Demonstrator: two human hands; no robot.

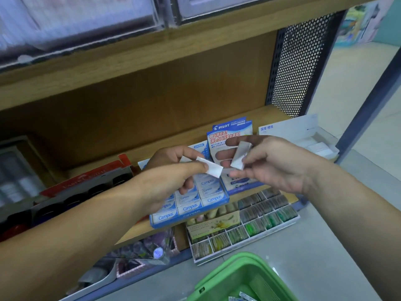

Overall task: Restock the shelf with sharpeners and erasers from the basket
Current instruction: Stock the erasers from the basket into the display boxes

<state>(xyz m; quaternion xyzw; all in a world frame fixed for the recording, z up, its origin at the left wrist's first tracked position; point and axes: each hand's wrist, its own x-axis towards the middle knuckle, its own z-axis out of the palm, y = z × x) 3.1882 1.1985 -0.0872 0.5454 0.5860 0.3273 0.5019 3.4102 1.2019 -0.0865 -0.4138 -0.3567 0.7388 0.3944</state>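
We pinch a small white wrapped eraser [211, 169] in our left hand [173, 170] and a second white eraser [239, 156] in our right hand [271, 164], over the blue cardboard Campus box [191, 205] at the wooden shelf's [134, 233] front edge; such light fingertip grips may slip, dropping either eraser off that edge.

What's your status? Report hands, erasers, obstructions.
Left hand pinches a white eraser, right hand pinches a second eraser. Both held in front of Campus box and Pilot box, not yet shelved. Green basket below; nothing blocks the boxes.
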